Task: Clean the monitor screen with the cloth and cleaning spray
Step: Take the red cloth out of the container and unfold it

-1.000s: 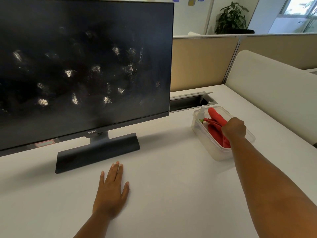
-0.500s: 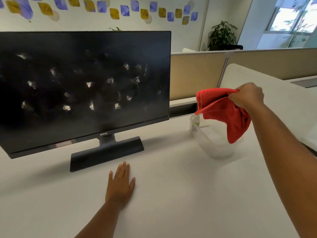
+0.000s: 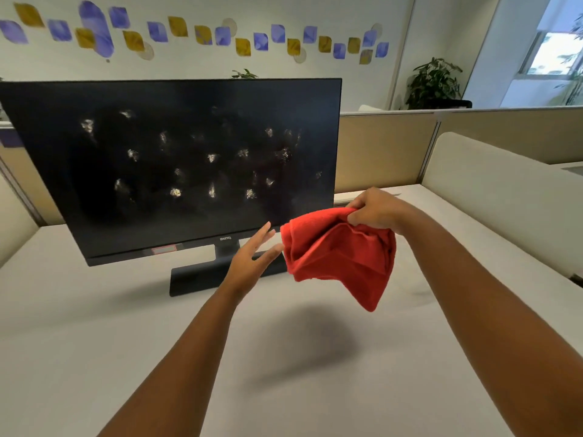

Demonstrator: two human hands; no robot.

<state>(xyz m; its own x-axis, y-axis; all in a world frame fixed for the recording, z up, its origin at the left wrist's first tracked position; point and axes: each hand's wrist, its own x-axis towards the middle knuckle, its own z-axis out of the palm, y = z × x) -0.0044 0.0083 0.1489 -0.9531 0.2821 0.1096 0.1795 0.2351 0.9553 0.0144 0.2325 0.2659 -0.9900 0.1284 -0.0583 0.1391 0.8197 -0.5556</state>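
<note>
Am pinching limp red cloth (image 3: 340, 253) by top hem, right hand (image 3: 375, 209); left hand (image 3: 252, 253) unclenched, nearing floppy edge.

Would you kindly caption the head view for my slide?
Right hand holds red cloth before the smudged monitor; open left hand reaches toward it.

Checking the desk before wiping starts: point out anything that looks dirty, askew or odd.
The black flat monitor screen is dotted with pale smudges across its middle, bright against the dark panel. The right hand holds the red terry cloth bunched in the air; the open left hand reaches toward it. Nothing else stands out.
</note>
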